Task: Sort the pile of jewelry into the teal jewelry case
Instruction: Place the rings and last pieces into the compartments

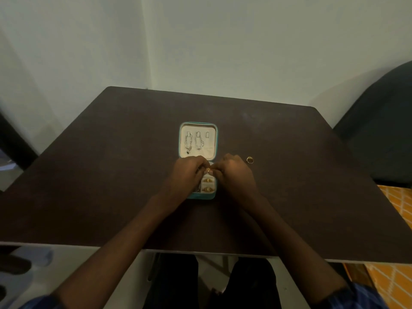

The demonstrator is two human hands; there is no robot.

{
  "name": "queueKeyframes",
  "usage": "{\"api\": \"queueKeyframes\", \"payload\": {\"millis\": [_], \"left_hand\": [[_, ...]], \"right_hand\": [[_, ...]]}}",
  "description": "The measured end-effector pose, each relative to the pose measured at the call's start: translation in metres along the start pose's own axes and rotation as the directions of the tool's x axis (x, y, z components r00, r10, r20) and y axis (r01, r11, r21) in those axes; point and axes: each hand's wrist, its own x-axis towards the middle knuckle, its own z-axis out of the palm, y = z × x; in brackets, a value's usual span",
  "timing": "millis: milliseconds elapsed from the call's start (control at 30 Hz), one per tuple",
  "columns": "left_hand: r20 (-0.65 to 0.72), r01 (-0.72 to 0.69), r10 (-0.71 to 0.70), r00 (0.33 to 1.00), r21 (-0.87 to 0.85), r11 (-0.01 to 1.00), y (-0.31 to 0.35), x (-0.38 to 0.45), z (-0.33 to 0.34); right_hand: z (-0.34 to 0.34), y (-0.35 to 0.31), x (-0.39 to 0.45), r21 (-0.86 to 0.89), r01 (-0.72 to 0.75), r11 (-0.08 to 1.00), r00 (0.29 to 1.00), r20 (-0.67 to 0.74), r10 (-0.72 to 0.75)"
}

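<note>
I see a dark table (111,175) top, matt, looks like wood laminate, faintly smudged. The teal jewelry case (181,139) has a smooth teal shell, probably faux leather, and a cream lining that reads as soft matt velvet. Two chains (193,140) in the lid look like shiny silver metal. Rings (207,184) in the lower slots look like glossy gold metal; so does the small piece (208,169) pinched between my fingertips and the loose ring (250,160) on the table. Wall (200,41) is flat matt paint. Sleeve (361,297) is blue checked cloth.
</note>
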Motion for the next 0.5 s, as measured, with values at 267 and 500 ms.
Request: {"api": "queueKeyframes", "payload": {"millis": [267,500], "left_hand": [[0.090,-0.034,0.019,0.996,0.160,0.987,0.004,0.003,-0.002],[0.069,-0.052,0.044,0.997,0.128,0.990,0.004,0.000,-0.005]], "right_hand": [[0.002,0.003,0.001,0.084,-0.026,0.996,0.999,-0.032,0.029],[-0.001,0.024,0.009,0.212,-0.084,0.974,0.994,-0.051,0.097]]}}
